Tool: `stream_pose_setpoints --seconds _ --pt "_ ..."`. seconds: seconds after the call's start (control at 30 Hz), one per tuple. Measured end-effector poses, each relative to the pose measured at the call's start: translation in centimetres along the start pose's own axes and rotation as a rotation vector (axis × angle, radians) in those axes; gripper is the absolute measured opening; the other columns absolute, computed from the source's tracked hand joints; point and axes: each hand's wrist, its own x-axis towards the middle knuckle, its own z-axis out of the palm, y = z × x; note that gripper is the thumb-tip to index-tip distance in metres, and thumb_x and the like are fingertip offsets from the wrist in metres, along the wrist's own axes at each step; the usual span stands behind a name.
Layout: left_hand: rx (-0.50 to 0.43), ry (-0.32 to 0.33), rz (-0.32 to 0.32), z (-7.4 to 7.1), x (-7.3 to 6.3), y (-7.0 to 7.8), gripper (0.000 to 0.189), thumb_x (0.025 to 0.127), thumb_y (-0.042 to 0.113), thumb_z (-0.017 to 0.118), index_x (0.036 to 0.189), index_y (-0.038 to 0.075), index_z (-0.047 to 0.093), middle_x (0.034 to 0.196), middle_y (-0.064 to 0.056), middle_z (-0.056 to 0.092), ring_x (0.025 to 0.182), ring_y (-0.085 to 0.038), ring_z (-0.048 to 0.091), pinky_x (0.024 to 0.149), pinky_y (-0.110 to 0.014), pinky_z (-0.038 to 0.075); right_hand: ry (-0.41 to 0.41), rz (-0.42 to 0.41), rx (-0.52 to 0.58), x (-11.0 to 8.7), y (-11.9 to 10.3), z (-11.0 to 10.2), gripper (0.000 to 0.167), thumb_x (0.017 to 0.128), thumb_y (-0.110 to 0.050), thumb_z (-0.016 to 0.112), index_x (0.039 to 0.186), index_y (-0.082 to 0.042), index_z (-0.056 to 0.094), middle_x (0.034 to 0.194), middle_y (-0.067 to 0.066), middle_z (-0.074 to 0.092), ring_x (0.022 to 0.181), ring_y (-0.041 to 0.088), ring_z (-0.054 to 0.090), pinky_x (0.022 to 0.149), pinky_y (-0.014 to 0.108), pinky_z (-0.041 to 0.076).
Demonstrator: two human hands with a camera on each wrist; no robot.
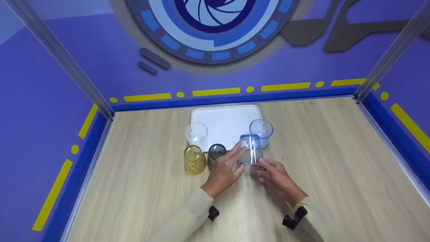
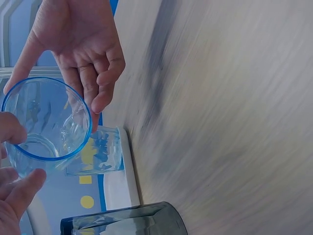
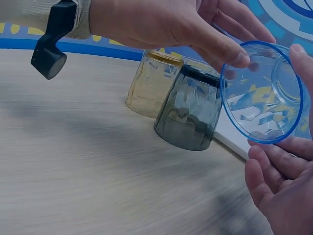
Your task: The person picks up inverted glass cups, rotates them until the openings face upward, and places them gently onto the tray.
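Observation:
Both hands hold a clear, blue-tinted cup (image 1: 251, 150), its base up and its open mouth tilted toward the wrist cameras. The left hand (image 1: 224, 171) has its thumb near the rim and its fingers along the left side. At the lower right of the cup, the right hand (image 1: 273, 173) grips the rim between thumb and fingers. Close beside the left hand stands an upside-down dark grey cup (image 3: 190, 107). An upside-down amber cup (image 1: 195, 160) is to its left. Behind the held cup, another blue-tinted cup (image 1: 262, 128) stands mouth up on the tray's right front corner.
A white tray (image 1: 225, 117) lies at the back of the wooden table (image 1: 144, 188). A clear cup (image 1: 196, 132) stands mouth up at its left front corner. Blue-purple panels (image 1: 84, 50) with metal corner posts enclose the table's back and sides.

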Motion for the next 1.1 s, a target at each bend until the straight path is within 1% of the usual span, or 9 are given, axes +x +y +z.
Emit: stream_pose_setpoints --seconds 0.07,0.17,0.27,0.3,0.4,0.53,0.73,0.9,1.1 --pt "0.002 0.017 0.005 -0.01 -0.02 0.06 0.053 0.080 0.012 0.075 0.131 0.012 0.060 0.139 -0.008 0.057 0.080 -0.009 0.067 0.069 -0.021 0.055 -0.003 -0.001 -0.006 -0.05 -0.03 0.00 0.050 0.099 -0.039 0.051 0.129 0.001 0.053 0.119 0.015 0.064 0.118 0.030 0.058 0.101 0.046 0.047" --pt "0.008 0.038 0.018 0.01 0.05 0.07 0.050 0.080 0.011 0.074 0.129 0.010 0.062 0.136 -0.009 0.059 0.092 -0.012 0.070 0.076 -0.022 0.056 -0.001 0.002 -0.013 -0.11 -0.11 0.09 0.052 0.099 -0.040 0.051 0.130 0.001 0.052 0.121 0.016 0.063 0.119 0.030 0.057 0.102 0.045 0.047" --pt "0.007 0.063 0.034 -0.09 0.21 0.12 0.047 0.079 0.008 0.073 0.125 0.009 0.065 0.133 -0.009 0.062 0.107 -0.017 0.068 0.085 -0.023 0.055 0.012 0.006 -0.024 -0.13 -0.22 0.20 0.053 0.098 -0.042 0.052 0.132 -0.001 0.052 0.122 0.015 0.063 0.119 0.028 0.057 0.102 0.045 0.046" --pt "0.005 0.070 0.038 -0.10 0.25 0.12 0.046 0.079 0.008 0.074 0.124 0.009 0.066 0.131 -0.009 0.063 0.109 -0.017 0.067 0.086 -0.023 0.055 0.015 0.007 -0.026 -0.12 -0.26 0.23 0.054 0.098 -0.043 0.052 0.133 -0.002 0.051 0.123 0.014 0.063 0.119 0.028 0.057 0.103 0.045 0.046" --pt "-0.006 0.087 0.044 -0.16 0.32 0.15 0.042 0.078 0.005 0.073 0.119 0.007 0.069 0.126 -0.009 0.066 0.109 -0.018 0.067 0.088 -0.025 0.054 0.029 0.000 -0.034 -0.09 -0.34 0.28 0.054 0.098 -0.041 0.052 0.136 -0.002 0.049 0.125 0.014 0.064 0.119 0.026 0.058 0.102 0.045 0.047" --pt "-0.020 0.092 0.041 -0.14 0.34 0.23 0.038 0.078 0.004 0.073 0.115 0.007 0.070 0.121 -0.009 0.069 0.107 -0.018 0.068 0.089 -0.025 0.054 0.051 -0.011 -0.040 -0.06 -0.40 0.24 0.053 0.099 -0.037 0.051 0.137 0.000 0.048 0.126 0.016 0.063 0.118 0.026 0.059 0.099 0.044 0.049" --pt "-0.027 0.103 0.048 -0.12 0.40 0.38 0.034 0.077 0.002 0.072 0.111 0.007 0.073 0.115 -0.007 0.071 0.105 -0.016 0.069 0.087 -0.024 0.055 0.082 -0.034 -0.072 0.02 -0.46 0.15 0.048 0.099 -0.032 0.053 0.135 0.001 0.050 0.128 0.018 0.059 0.114 0.023 0.059 0.093 0.036 0.053" --pt "-0.045 0.096 0.055 -0.07 0.29 0.39 0.030 0.077 0.002 0.073 0.107 0.006 0.074 0.111 -0.008 0.073 0.102 -0.016 0.070 0.084 -0.024 0.056 0.093 -0.060 -0.061 0.00 -0.54 0.08 0.049 0.099 -0.029 0.054 0.136 0.003 0.049 0.128 0.019 0.058 0.114 0.023 0.058 0.089 0.034 0.054" --pt "-0.067 0.076 0.043 -0.13 0.26 0.48 0.029 0.077 0.002 0.073 0.105 0.006 0.074 0.110 -0.009 0.073 0.101 -0.017 0.070 0.084 -0.024 0.056 0.111 -0.051 -0.066 -0.07 -0.55 0.06 0.048 0.099 -0.030 0.054 0.135 0.001 0.051 0.127 0.017 0.059 0.114 0.024 0.058 0.085 0.032 0.053"
